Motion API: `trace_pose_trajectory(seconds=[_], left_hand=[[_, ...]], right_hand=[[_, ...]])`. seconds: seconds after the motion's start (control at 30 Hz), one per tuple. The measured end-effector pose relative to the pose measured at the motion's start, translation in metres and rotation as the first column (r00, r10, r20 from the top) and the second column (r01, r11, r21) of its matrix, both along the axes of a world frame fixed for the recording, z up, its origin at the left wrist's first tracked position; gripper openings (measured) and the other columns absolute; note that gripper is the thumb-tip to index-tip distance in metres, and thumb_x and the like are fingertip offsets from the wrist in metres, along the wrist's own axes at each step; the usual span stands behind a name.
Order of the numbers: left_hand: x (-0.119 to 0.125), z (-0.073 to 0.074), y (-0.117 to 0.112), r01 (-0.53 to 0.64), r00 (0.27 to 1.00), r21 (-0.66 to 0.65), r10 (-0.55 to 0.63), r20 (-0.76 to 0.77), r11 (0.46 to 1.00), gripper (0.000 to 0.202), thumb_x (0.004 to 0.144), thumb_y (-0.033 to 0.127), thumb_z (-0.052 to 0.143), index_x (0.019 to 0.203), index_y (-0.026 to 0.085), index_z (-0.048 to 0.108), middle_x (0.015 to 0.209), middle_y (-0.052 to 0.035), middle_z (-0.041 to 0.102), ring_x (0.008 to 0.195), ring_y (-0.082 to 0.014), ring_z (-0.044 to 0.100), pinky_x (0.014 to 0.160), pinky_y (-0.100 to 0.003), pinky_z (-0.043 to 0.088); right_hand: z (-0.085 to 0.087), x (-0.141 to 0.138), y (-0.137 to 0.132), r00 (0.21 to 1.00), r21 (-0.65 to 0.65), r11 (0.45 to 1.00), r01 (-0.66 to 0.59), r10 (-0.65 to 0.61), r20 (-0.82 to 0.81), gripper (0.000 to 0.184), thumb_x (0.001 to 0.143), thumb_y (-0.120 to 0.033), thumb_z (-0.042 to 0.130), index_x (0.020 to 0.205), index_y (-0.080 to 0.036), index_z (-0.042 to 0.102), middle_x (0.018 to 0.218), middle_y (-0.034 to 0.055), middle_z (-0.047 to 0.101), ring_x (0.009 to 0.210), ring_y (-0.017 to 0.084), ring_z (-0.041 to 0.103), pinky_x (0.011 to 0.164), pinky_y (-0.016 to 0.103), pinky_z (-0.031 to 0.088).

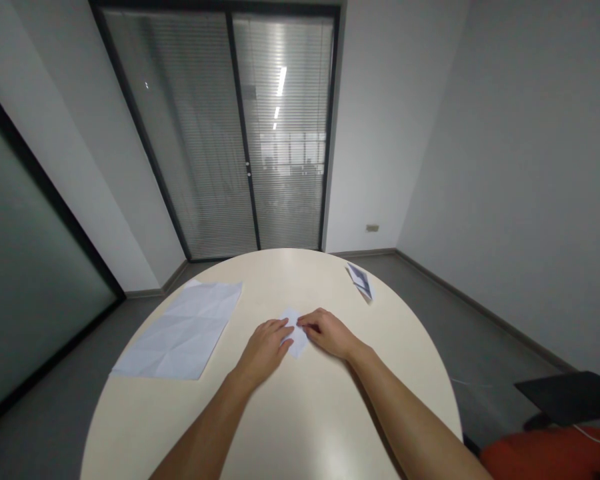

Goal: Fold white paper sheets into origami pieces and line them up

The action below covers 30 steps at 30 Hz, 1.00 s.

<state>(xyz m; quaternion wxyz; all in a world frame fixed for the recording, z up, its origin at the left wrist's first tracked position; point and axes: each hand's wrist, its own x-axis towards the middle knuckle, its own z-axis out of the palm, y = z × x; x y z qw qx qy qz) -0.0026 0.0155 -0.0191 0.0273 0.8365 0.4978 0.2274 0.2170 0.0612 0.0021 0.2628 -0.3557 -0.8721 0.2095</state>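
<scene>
A small piece of folded white paper (297, 345) lies on the round table in front of me, one corner pointing toward me. My left hand (266, 345) rests on its left side, fingers stretched out and apart, pressing it down. At the right edge of the paper is my right hand (329, 331), its thumb and fingertips closed together in a pinch on the paper. Both hands cover part of the piece, so its full shape is hidden.
The cream round table (300, 427) carries a large creased white sheet (180, 331) at the left. Near the far right edge sits a folded paper piece (361, 280) with dark parts. Off the table, at the lower right, are a red thing (535, 457) and a black flat panel (575, 397).
</scene>
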Motion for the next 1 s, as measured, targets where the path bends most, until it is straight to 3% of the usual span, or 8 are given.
trace_pose_trajectory(seconds=[0.13,0.3,0.5,0.7,1.0], left_hand=[[-0.003,0.003,-0.004,0.038,0.999,-0.025,-0.038,0.002,0.999,0.037,0.097,0.033,0.058,0.131,0.023,0.066,0.143,-0.0100,0.061,0.131,-0.0269,0.056,0.115,-0.047,0.041],[-0.003,0.007,-0.010,0.053,0.998,-0.084,-0.057,-0.042,0.995,0.065,0.082,0.056,0.074,0.138,0.024,0.061,0.152,-0.0126,0.052,0.138,-0.0335,0.048,0.116,-0.051,0.038],[-0.002,0.009,-0.009,0.057,0.997,-0.070,-0.060,-0.046,0.996,0.058,0.087,0.053,0.069,0.136,0.023,0.062,0.149,-0.0125,0.055,0.138,-0.0316,0.050,0.118,-0.049,0.036],[-0.002,0.009,-0.009,0.051,0.999,-0.075,-0.051,-0.004,0.996,0.047,0.094,0.051,0.061,0.132,0.024,0.066,0.145,-0.0099,0.060,0.136,-0.0283,0.053,0.118,-0.047,0.037],[-0.001,0.008,-0.012,0.021,0.998,-0.121,-0.015,0.056,0.992,0.053,0.089,0.050,0.066,0.133,0.021,0.064,0.147,-0.0108,0.058,0.139,-0.0295,0.052,0.116,-0.046,0.041]], right_hand=[[0.002,0.001,-0.001,1.000,-0.021,1.000,0.000,0.000,-0.013,0.031,0.086,-0.013,0.053,0.102,-0.022,0.078,0.096,0.0050,0.079,0.096,0.023,0.068,0.091,0.032,0.047],[0.005,0.001,-0.002,0.999,-0.033,0.999,-0.040,0.039,-0.022,0.030,0.087,-0.012,0.051,0.095,-0.021,0.078,0.092,0.0038,0.079,0.086,0.020,0.068,0.085,0.029,0.047],[0.009,0.001,-0.003,0.998,-0.013,0.998,-0.057,0.057,-0.021,0.029,0.087,-0.010,0.051,0.091,-0.020,0.078,0.087,0.0030,0.078,0.079,0.018,0.066,0.081,0.026,0.046],[-0.003,0.005,0.003,0.998,-0.009,1.000,-0.029,0.029,-0.054,0.029,0.088,-0.014,0.056,0.103,-0.022,0.080,0.111,0.0057,0.078,0.101,0.022,0.069,0.094,0.033,0.048],[-0.007,0.011,0.008,0.999,-0.040,0.999,-0.021,0.020,-0.030,0.026,0.087,-0.014,0.061,0.102,-0.021,0.081,0.111,0.0094,0.075,0.100,0.022,0.068,0.095,0.034,0.050]])
